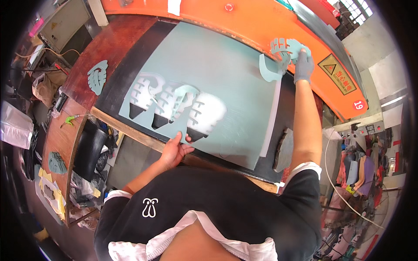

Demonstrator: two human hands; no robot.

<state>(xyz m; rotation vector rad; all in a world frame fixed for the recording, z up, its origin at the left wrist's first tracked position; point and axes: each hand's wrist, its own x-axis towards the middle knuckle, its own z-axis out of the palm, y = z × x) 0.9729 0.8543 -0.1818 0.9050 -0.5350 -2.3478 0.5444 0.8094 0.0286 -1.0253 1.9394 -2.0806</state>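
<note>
At the left rim lies a plastic bag, then a bench with a green tool on it and a stack of cut shapes near its lower end. Further right, loose pieces lie on a red-brown table, beside a black board. An orange machine spans the top of the frame. At lower right, a grey plate with a dark edge rests on the board, near the right forearm, which hides part of board and machine. Coloured material fills the right rim.

The grey-green sheet lies mid-frame on the board, its lower left pierced by tapered openings with comb-like edges, white inside above and black at the lower tips. A paler layer shows along its right edge. The left hand touches its lower edge, fingers slightly spread; whether they pinch it, I cannot tell. At upper right, the gloved right hand is closed on comb-edged, curling cut pieces of the same grey-green.
</note>
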